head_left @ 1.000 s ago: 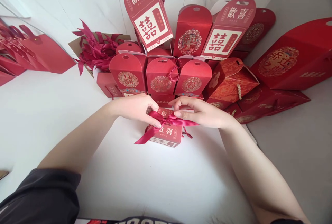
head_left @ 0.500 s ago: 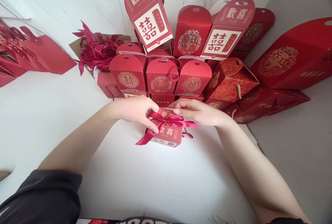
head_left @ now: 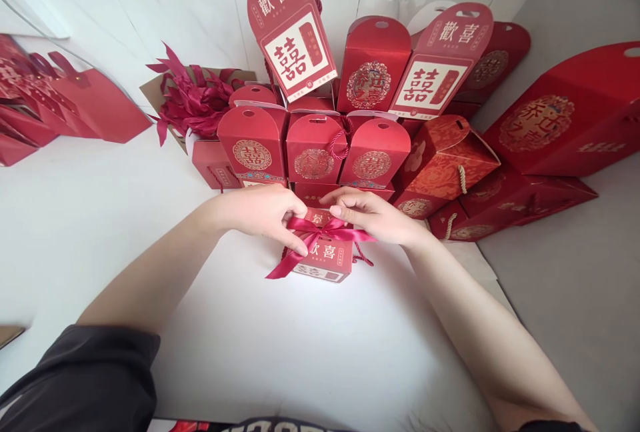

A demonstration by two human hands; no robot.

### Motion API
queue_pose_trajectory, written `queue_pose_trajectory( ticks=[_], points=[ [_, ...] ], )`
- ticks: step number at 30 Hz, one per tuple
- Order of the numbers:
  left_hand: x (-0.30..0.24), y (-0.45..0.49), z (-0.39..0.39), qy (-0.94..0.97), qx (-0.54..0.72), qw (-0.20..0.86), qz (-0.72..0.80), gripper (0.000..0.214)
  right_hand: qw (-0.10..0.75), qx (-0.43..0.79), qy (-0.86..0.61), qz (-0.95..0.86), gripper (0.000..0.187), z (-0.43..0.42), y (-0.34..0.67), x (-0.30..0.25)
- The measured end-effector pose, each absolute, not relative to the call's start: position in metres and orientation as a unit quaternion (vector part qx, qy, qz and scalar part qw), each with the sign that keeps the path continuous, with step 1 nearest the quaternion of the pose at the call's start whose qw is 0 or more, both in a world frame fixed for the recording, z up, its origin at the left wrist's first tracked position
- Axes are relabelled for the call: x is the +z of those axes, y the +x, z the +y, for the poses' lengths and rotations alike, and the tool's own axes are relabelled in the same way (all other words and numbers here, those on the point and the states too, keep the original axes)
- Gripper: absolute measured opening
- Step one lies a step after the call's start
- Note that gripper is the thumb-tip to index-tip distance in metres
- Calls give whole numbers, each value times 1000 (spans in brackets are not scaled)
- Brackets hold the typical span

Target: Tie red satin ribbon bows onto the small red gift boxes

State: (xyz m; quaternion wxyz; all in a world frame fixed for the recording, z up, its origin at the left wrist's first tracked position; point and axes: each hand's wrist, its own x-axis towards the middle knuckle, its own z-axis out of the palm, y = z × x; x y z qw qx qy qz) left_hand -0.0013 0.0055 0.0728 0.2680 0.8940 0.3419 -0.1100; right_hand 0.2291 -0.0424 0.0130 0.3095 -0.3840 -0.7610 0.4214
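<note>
A small red gift box [head_left: 334, 257] with white lettering stands on the white table in front of me. Across its top lies a crimson ribbon bow [head_left: 324, 231], with one tail hanging toward the lower left. My left hand [head_left: 270, 217] is closed on the left side of the bow, thumb in front and fingers behind. My right hand [head_left: 373, 215] pinches the bow's right loop between thumb and forefinger. A twisted red cord [head_left: 364, 259] sticks out at the box's right side. The far side of the box is partly hidden by the hands.
Several red gift boxes [head_left: 314, 152] are stacked right behind my hands. An open carton of crimson ribbons [head_left: 195, 102] stands at the back left. Red bags [head_left: 113, 105] stand at the far left, and larger red boxes [head_left: 560, 115] at the right. White table [head_left: 280, 345] lies in front.
My right hand has moved slightly left and now grips the bow's right loop. The left hand keeps its hold. The camera view has shifted a little.
</note>
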Motion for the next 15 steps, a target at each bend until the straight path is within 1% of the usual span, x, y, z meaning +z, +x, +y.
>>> queue_pose_trajectory(
  ticks=[3,5,7,9,11,13,15],
  points=[
    [81,-2,-1,889,-48,279,360,39,320,417,-399,-751,28,-47,229,18],
    [84,-1,-4,885,5,281,371,32,329,390,-423,-749,29,-52,233,28],
    [84,1,-5,889,23,285,358,29,322,350,-455,-752,29,-59,239,39],
    [81,3,-5,896,9,291,334,26,281,325,-494,-756,33,-65,247,48],
    [76,4,-4,901,-2,292,320,22,211,324,-519,-763,38,-68,255,55],
    [72,6,-4,903,-2,289,317,19,141,340,-516,-774,41,-69,260,56],
    [70,6,-5,903,2,290,318,19,98,363,-493,-784,41,-68,263,55]
  ],
)
